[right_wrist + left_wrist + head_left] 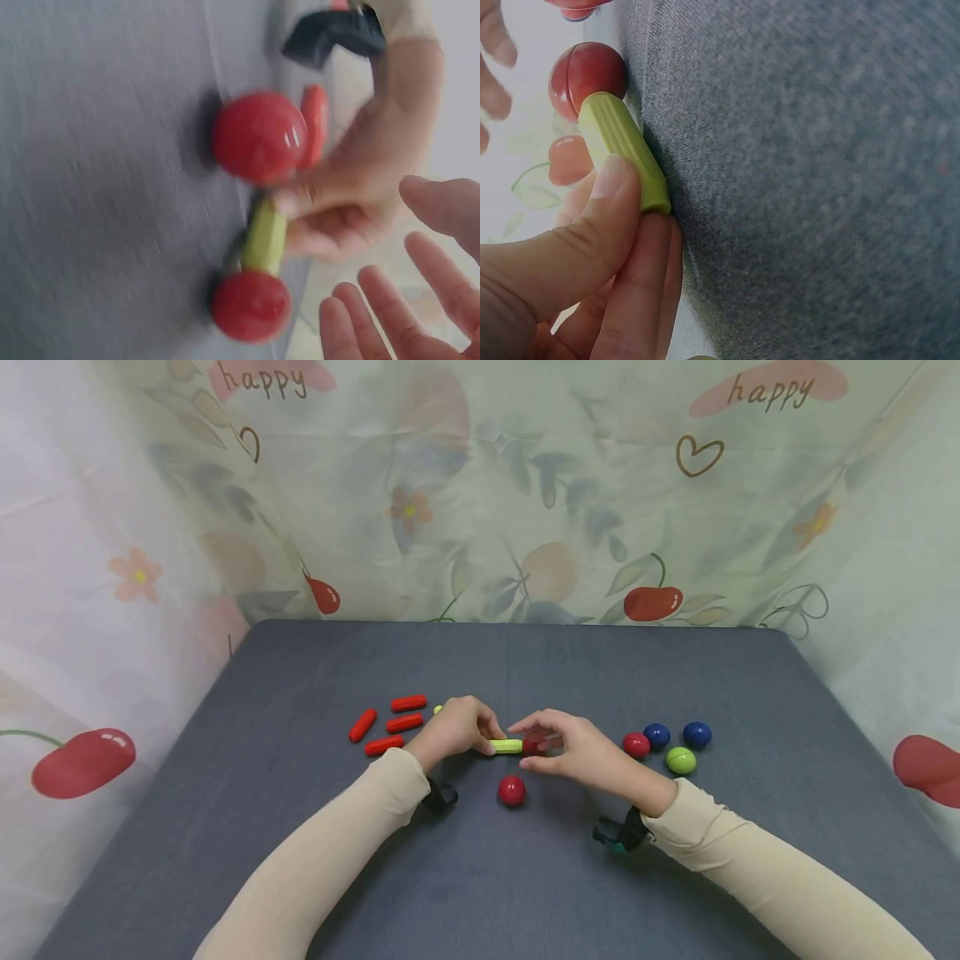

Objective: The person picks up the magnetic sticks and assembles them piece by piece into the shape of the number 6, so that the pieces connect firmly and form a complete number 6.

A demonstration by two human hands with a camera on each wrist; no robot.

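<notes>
Yellow-green stick (507, 747) pinched by left hand (459, 731); red ball (604, 69) touched by its far end. Right hand (583, 752) held released beside ball, fingers extended. Second red ball (512, 791) seen nearby.

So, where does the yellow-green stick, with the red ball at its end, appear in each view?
Head: the yellow-green stick is below the middle, slightly right.
Left wrist: the yellow-green stick is left of the middle, slanted, partly covered.
Right wrist: the yellow-green stick is below the middle, slightly right, a little blurred.
Shared landmark: the red ball at its end.
</notes>
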